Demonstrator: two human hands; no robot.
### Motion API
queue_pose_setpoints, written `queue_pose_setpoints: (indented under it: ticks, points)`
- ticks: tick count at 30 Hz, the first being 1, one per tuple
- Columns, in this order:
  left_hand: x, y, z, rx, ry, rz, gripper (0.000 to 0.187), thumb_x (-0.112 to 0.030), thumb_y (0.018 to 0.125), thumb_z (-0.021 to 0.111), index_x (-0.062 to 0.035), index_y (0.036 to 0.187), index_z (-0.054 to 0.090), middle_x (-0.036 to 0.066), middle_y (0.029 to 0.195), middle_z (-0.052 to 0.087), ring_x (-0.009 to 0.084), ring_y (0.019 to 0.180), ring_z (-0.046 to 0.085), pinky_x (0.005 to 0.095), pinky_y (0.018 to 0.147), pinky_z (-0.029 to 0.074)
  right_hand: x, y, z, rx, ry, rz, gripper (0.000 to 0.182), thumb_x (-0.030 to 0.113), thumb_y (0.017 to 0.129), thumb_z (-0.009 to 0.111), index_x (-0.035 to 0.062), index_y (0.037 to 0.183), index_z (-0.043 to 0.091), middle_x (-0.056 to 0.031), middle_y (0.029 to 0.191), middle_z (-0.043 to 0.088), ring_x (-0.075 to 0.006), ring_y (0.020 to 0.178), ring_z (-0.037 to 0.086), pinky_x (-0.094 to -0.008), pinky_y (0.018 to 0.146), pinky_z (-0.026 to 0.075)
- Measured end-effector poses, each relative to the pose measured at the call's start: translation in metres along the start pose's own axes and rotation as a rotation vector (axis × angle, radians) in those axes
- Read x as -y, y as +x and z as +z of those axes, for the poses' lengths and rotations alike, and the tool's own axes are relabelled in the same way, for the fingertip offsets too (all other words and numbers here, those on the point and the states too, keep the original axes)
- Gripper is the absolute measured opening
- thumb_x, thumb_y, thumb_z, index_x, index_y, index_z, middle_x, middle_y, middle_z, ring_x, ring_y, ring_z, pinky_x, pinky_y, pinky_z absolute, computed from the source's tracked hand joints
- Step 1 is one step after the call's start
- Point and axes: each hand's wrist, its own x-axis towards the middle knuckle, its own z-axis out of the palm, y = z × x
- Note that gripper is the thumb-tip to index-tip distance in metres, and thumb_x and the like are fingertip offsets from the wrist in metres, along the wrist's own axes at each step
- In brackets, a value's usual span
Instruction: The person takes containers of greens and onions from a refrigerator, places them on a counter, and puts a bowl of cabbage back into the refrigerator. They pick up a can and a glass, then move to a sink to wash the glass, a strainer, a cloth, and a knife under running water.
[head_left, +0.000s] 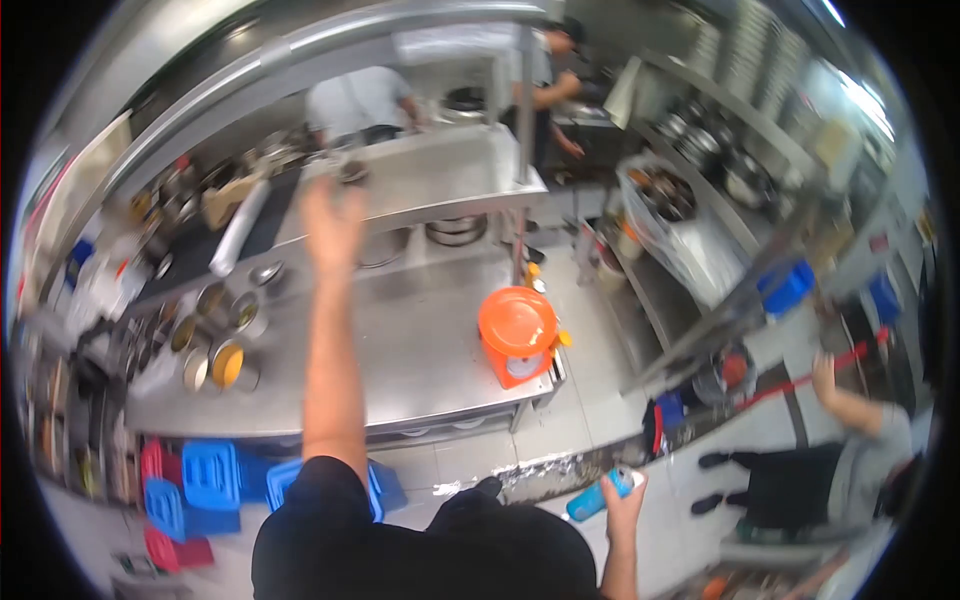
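My left arm stretches forward over the steel counter [420,330] to the raised steel shelf [450,165]. At the end of it my left hand [335,220], a little blurred, has its fingers apart. Right at the fingertips, a small dark metal cup [351,172] stands on the shelf. Low at my right side, my right hand [625,498] is wrapped round a blue bottle [590,500], which is tilted and points toward the floor on the left.
An orange kitchen scale [518,330] stands at the counter's right end. Metal pots [228,362] with yellow contents sit at left. Blue bins [210,475] are below. Two people work beyond the shelf; another person [850,460] at right holds a red pole [800,382].
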Motion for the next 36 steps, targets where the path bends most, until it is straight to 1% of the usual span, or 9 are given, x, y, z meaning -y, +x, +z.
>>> queue_pose_setpoints:
  ticks: [2,5,7,8,14,21,32,35,36]
  points:
    - [0.035,0.056,0.007,0.121,0.265,-0.244,0.081,-0.054,0.088,0.069,0.0065,0.139,0.053,0.033,0.136,0.056,0.0419,0.130,0.055,0.0462,0.106,0.045,0.003,0.005,0.006,0.014,-0.014,0.030,0.046,0.013,0.085,0.079,0.0055,0.120,0.050,-0.0067,0.106,0.058,-0.0156,0.096,0.058,-0.0330,0.085,0.051]
    - [0.167,0.124,0.064,0.392,0.189,-0.172,0.071,-0.055,0.089,0.067,0.0042,0.127,0.066,0.027,0.114,0.071,0.0374,0.110,0.068,0.0436,0.098,0.050,0.000,0.016,0.014,-0.001,-0.028,0.038,0.050,0.016,0.082,0.083,0.0066,0.120,0.051,-0.0059,0.106,0.059,-0.0152,0.099,0.059,-0.0333,0.086,0.052]
    - [0.176,0.135,0.075,0.545,-0.012,-0.380,0.051,-0.052,0.092,0.067,-0.0016,0.097,0.071,0.006,0.069,0.065,0.0153,0.057,0.058,0.0335,0.052,0.047,-0.025,0.025,0.013,-0.032,-0.120,0.052,0.057,0.019,0.081,0.086,0.0062,0.122,0.049,-0.0061,0.106,0.059,-0.0146,0.100,0.059,-0.0335,0.086,0.053]
    - [0.170,0.138,0.076,0.633,-0.094,-0.471,0.044,-0.048,0.095,0.067,-0.0048,0.096,0.067,0.002,0.065,0.059,0.0103,0.051,0.053,0.0278,0.044,0.038,-0.021,0.024,0.014,-0.074,-0.070,0.155,0.061,0.031,0.076,0.089,0.0034,0.117,0.052,-0.0124,0.113,0.057,-0.0204,0.107,0.059,-0.0362,0.090,0.051]
    - [0.157,0.127,0.074,0.556,-0.379,-0.488,0.045,-0.038,0.101,0.063,-0.0004,0.127,0.060,0.010,0.111,0.066,0.0163,0.095,0.068,0.0257,0.077,0.055,-0.065,0.017,0.004,-0.206,-0.091,0.148,0.054,0.018,0.082,0.085,0.0064,0.119,0.048,-0.0055,0.104,0.061,-0.0137,0.094,0.061,-0.0313,0.079,0.053]
    - [0.103,0.093,0.023,0.739,-0.467,-0.434,0.047,-0.035,0.104,0.060,0.0023,0.133,0.055,0.013,0.124,0.063,0.0227,0.114,0.066,0.0295,0.093,0.055,-0.096,-0.006,-0.059,-0.524,0.167,0.255,0.043,0.020,0.084,0.082,0.0066,0.114,0.053,-0.0059,0.095,0.063,-0.0144,0.080,0.063,-0.0301,0.061,0.053]
    - [-0.058,-0.025,-0.068,0.749,-0.522,-0.470,0.059,-0.037,0.103,0.061,0.0032,0.144,0.045,0.019,0.133,0.059,0.0252,0.124,0.060,0.0344,0.108,0.045,-0.190,0.001,-0.245,-0.984,-0.267,0.216,0.064,0.035,0.075,0.088,0.0006,0.116,0.054,-0.0190,0.110,0.058,-0.0331,0.105,0.059,-0.0440,0.092,0.048]
    - [-0.133,-0.075,-0.087,0.971,-0.304,-0.400,0.076,-0.065,0.090,0.065,-0.0156,0.146,0.049,0.011,0.144,0.053,0.0266,0.129,0.051,0.0514,0.109,0.045,-0.191,0.018,-0.293,-1.015,-0.318,0.191,0.065,0.033,0.075,0.088,-0.0004,0.119,0.053,-0.0205,0.114,0.056,-0.0345,0.107,0.059,-0.0437,0.094,0.048]
    - [-0.137,-0.087,-0.084,0.942,-0.375,-0.456,0.069,-0.055,0.094,0.064,-0.0100,0.144,0.049,0.013,0.138,0.056,0.0255,0.126,0.055,0.0452,0.107,0.045,-0.189,0.026,-0.309,-1.002,-0.268,0.160,0.065,0.033,0.075,0.088,-0.0005,0.119,0.053,-0.0203,0.114,0.057,-0.0345,0.107,0.059,-0.0436,0.094,0.048]
